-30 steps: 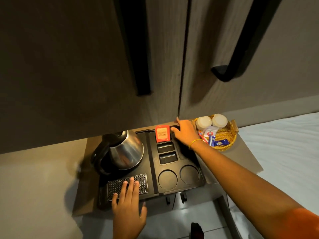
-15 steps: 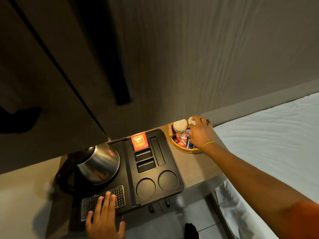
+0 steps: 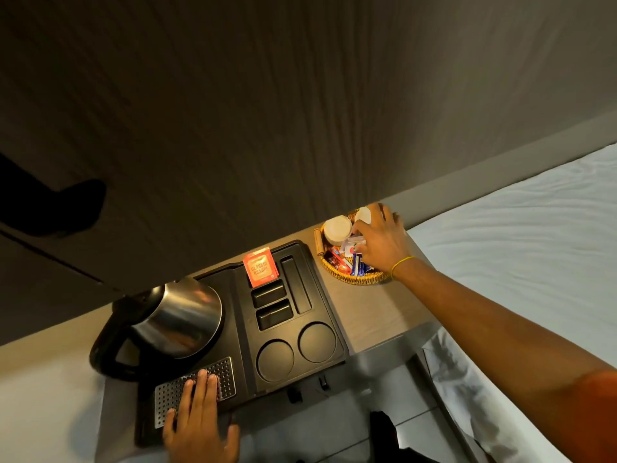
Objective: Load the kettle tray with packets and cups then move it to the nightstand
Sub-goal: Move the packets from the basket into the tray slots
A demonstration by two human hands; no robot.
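A black kettle tray sits on a wooden ledge. A steel kettle stands on its left half. A red packet rests upright in the tray's top slot. Both round cup wells hold nothing. Right of the tray stands a wicker basket with two white cups and several packets. My right hand reaches into the basket, fingers pinched on a white packet. My left hand lies flat on the tray's metal grille.
A dark panelled wall rises directly behind the ledge, with a black handle at the left. A bed with white sheets fills the right side. Floor shows below the ledge's front edge.
My right hand left the tray's slots and went right into the basket, where it now grips a white packet. The view has swung right. My left hand stayed on the grille.
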